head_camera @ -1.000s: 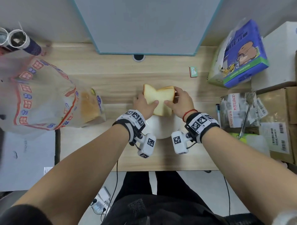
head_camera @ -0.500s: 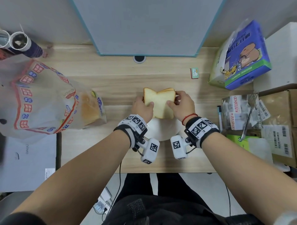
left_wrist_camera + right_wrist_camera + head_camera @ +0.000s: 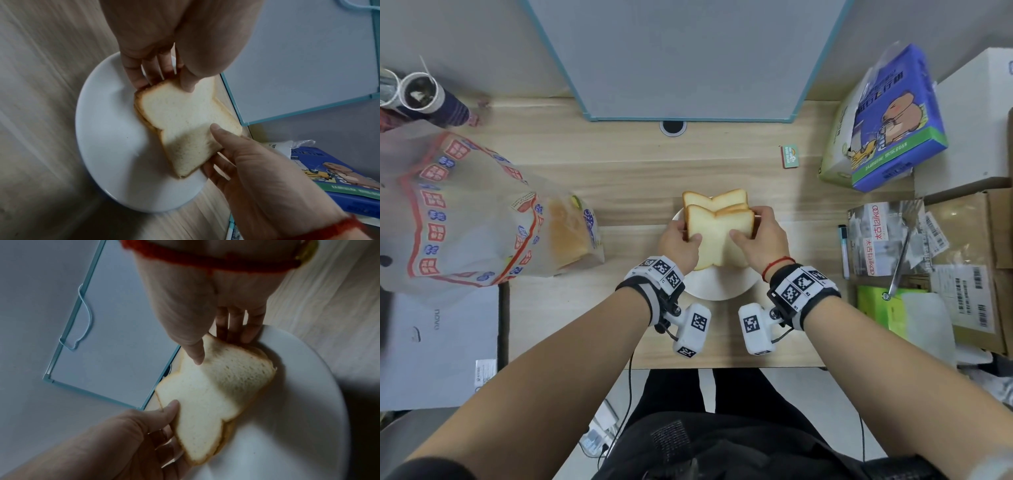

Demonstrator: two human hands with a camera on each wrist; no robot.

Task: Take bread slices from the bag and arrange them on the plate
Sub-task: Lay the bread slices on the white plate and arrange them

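Head view: both my hands on the bread over the white plate [image 3: 717,291], mid tabletop [image 3: 619,171]. Left hand [image 3: 679,241] grips the left edge of the top slice [image 3: 717,236], thumb on the face, fingers curled under. Right hand [image 3: 762,241] does the same on the right edge. A second slice [image 3: 714,198] shows just behind the top one, overlapped by it. Bread bag [image 3: 482,219] lies well apart to the left, with part of the loaf visible inside. Blue tissue pack [image 3: 887,120] far right, whiteboard [image 3: 688,58] at the back

Left wrist view: left hand [image 3: 164,53] with thumb pressed on the slice face [image 3: 185,118], fingers reaching beneath the stack edge. Right hand [image 3: 257,175] pinches the opposite side, thumb on top, fingers below. At least one more slice edge shows under the top one. Plate [image 3: 107,154] directly beneath; can't tell if the lowest slice touches it

Right wrist view: right hand [image 3: 205,305] has thumb on top of the slice [image 3: 216,391], fingers tucked under near the plate rim [image 3: 308,386]. Left hand [image 3: 133,434] clamps the near edge, thumb on top, fingers below. Neither hand relaxed, both grasping bread
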